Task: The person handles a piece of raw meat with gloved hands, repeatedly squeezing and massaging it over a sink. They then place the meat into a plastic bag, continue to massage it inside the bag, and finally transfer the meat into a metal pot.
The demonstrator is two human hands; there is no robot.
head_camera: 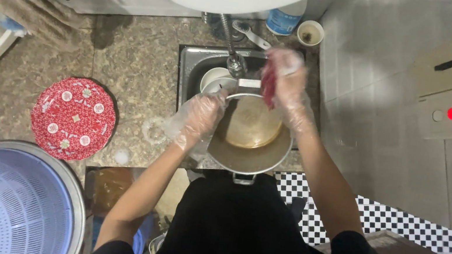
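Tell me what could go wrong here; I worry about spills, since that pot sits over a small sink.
The metal pot overhangs the sink's front edge, steadied at its rim only by the gloved left hand, so it could tip, slopping its brownish water. The loose plastic gloves may slip. The right hand, scrubbing with a red cloth beside the faucet, might knock the white bowl.

One metal pot [249, 148], one red patterned plate [73, 118], one blue colander [3, 202]
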